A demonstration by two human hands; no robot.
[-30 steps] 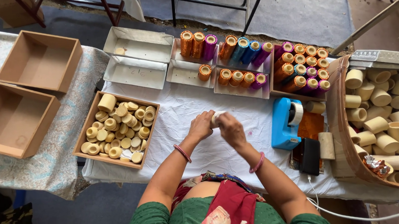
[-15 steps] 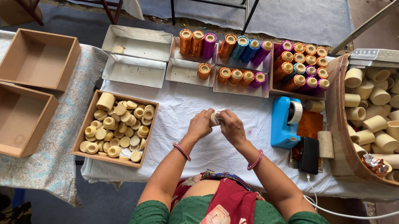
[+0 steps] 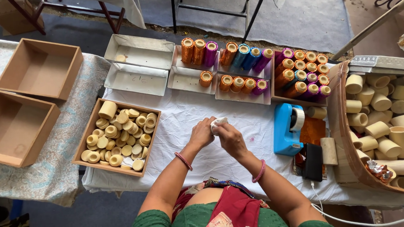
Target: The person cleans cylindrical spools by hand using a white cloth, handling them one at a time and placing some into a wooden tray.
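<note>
White cloth-covered table point(image 3: 202, 127) is the landmark, everything else placed off it. Off its left end, on a patterned cloth, two empty brown cardboard boxes point(image 3: 24, 102), one behind the other. At its right end, a big curved basket point(image 3: 346, 133) piled with plain cream cardboard tubes point(image 3: 387, 127). On the table's left part, a shallow wooden tray point(image 3: 86, 142) filled with short cream rings point(image 3: 118, 136). Along the table's far edge, two empty white trays point(image 3: 137, 64), then more trays with foil-wrapped tubes point(image 3: 243, 60) in orange, purple and blue, some lying, some upright. Right of table centre, a blue tape dispenser point(image 3: 288, 127); just beside it toward the near edge, a black phone-like slab point(image 3: 313, 162) with a white cable, and a bare tube lying near the basket.

At table centre, both hands meet over the cloth. Left hand point(image 3: 202, 134) and right hand point(image 3: 231, 138) are closed together around a small white piece point(image 3: 218, 122), fingers pinching it from both sides; it sits above the cloth between the fingertips, mostly hidden, can't tell what exactly it is. Pink bangle on each wrist. Green sleeves and red patterned cloth at the table's near edge.
</note>
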